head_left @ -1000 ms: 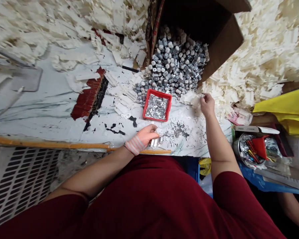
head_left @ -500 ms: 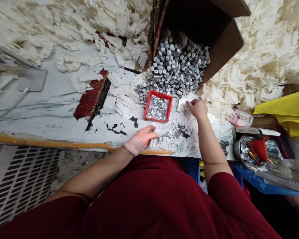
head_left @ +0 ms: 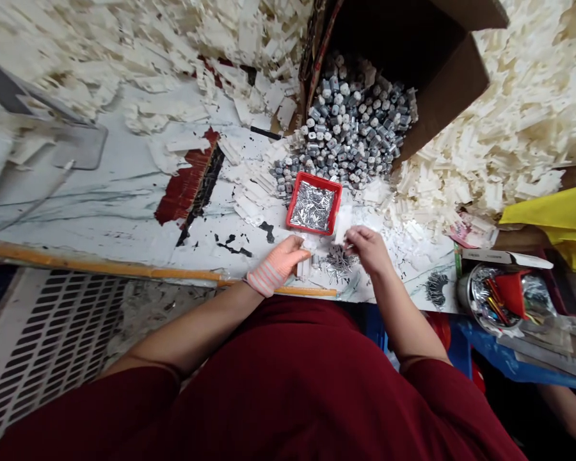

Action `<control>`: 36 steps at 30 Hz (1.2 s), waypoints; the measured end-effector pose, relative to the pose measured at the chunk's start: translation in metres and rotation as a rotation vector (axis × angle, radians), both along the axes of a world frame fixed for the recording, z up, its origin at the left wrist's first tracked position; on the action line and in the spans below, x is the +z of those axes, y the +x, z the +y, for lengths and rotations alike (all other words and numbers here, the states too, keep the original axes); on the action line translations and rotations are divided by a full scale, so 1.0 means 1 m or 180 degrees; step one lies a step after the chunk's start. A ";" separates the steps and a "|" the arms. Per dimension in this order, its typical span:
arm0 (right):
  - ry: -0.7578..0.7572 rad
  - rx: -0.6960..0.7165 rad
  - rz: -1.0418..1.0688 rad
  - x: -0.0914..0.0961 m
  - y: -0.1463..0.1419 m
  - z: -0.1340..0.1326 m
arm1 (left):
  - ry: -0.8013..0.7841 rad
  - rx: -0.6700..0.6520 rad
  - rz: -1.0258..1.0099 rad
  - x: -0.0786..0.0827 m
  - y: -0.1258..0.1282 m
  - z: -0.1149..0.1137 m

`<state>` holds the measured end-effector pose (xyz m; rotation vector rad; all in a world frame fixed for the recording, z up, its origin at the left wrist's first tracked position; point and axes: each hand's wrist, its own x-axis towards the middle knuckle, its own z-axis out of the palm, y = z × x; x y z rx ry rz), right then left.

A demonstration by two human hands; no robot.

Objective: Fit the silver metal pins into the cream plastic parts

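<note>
Head view: we look down on a person in a dark red shirt (head_left: 249, 378) at a white, worn surface (head_left: 100, 205). We see two hands near the front edge of it.

The left hand (head_left: 278, 262) wears a pink glove (head_left: 266, 276) with a striped cuff. It is closed around a small white plastic piece (head_left: 304, 266), and we can see the piece poke out past the fingers.

The right hand (head_left: 369, 251) is bare. Its fingers (head_left: 352, 238) pinch together, and they seem to grip a white plastic strip (head_left: 343, 224) that stands up close to the red tray, but we cannot be sure from here.

The two hands are near each other. Between them, a small heap of loose silver pins (head_left: 338, 264) lies on the surface. Just above them is the red tray (head_left: 317, 181), and it is full of silver pins (head_left: 312, 206).

Past the tray, a cardboard box (head_left: 441, 96) lies on its side. Lots of small gray and white parts (head_left: 355, 121) spill out of it and touch the tray. Big piles of white plastic pieces (head_left: 489, 153) lie on both sides of the box.

To the right, we see yellow sheets (head_left: 552, 218) and a round metal tin (head_left: 480, 294) with a red scoop (head_left: 511, 291) in it.
</note>
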<state>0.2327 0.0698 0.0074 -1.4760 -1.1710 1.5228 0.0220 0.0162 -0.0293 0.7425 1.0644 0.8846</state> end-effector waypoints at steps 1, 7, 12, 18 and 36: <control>-0.0222 0.0126 0.0179 0.002 -0.006 -0.015 | 0.0026 -0.0016 0.0083 0.001 0.001 0.001; -0.0714 0.0377 0.0436 -0.003 -0.028 -0.055 | 0.0176 -0.0113 0.0462 0.008 0.005 0.001; -0.0744 0.0522 0.0487 -0.007 -0.029 -0.055 | 0.0104 -0.0062 0.0451 0.007 0.002 0.000; -0.0807 0.0512 0.0500 -0.005 -0.026 -0.056 | 0.0211 -0.0144 0.0478 0.013 0.000 -0.001; 0.0651 0.1938 -0.0788 0.007 -0.030 -0.020 | 0.0680 -0.0325 0.0816 0.031 0.002 -0.011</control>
